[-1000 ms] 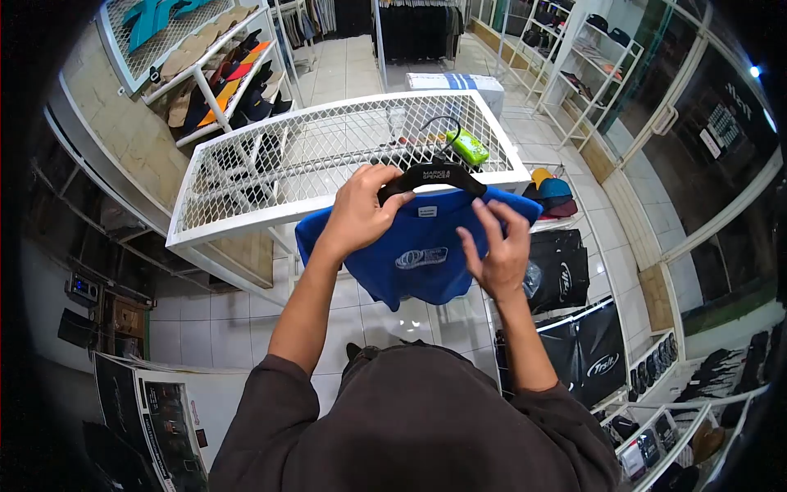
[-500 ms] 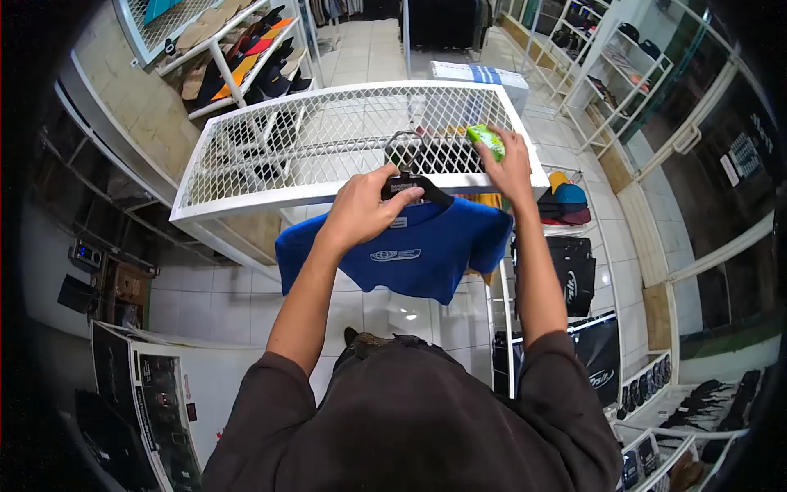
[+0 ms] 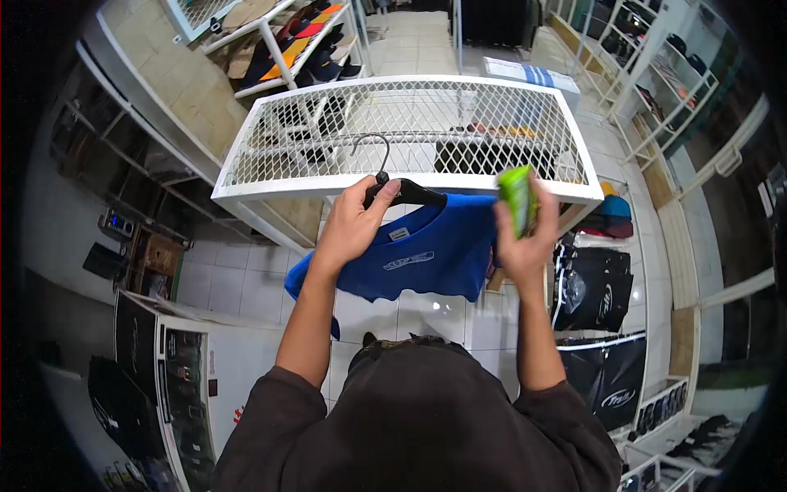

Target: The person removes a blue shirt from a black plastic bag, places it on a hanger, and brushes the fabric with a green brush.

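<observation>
A blue shirt (image 3: 410, 256) with a small printed mark hangs on a black hanger (image 3: 414, 193), whose metal hook points up over the mesh. My left hand (image 3: 354, 221) is closed round the hanger near the base of its hook. In my right hand (image 3: 526, 234) is a green packet (image 3: 516, 198), slightly blurred, held between thumb and fingers beside the shirt's right shoulder. The front edge of a white mesh-topped rack (image 3: 410, 187) runs just behind the shirt.
Shelves of caps (image 3: 299, 49) stand at the back left. A blue-and-white package (image 3: 531, 75) lies beyond the rack. Black bags (image 3: 602, 287) hang low on the right. A white cabinet (image 3: 238, 369) is at the lower left.
My right hand has moved down with the green packet, off the mesh. The hanger and shirt have shifted left relative to the rack and tilted. The view has shifted, too.
</observation>
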